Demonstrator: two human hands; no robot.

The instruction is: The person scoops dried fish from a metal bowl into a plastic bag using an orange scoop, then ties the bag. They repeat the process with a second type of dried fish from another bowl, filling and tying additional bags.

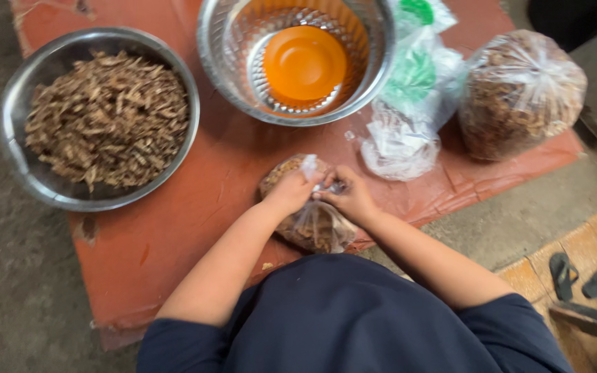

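Nearest: dark blue sleeves and both forearms reaching forward over the near edge of a red-brown board (174, 228) laid on grey ground.

At the near edge of that board, a small clear plastic bag of brown dried bits (312, 224), lying on its side between the hands. Left hand (290, 191) closed over the top of the bag, fingers curled down on the plastic. Right hand (350, 197) pinching the gathered neck of the bag, fingertips drawn together on the twisted film. Bag already filled; neck bunched but, by the look of it, not yet knotted.

Further out on the right, one large clear bag (523, 93) packed with the same brown stuff, apparently closed and set aside. Between it and the hands, a heap of loose clear plastic bags (409, 103) with green showing through, seemingly still to be used.

Farthest, two metal bowls. On the left, a steel bowl (19, 103) heaped with brown dried strips (108, 117), so plenty left to pack. At the top centre, a patterned metal bowl (219, 48) holding only an orange disc (304, 63) at its bottom.

Off the board, at the right, a pair of dark sandals (582, 276) on orange paving.
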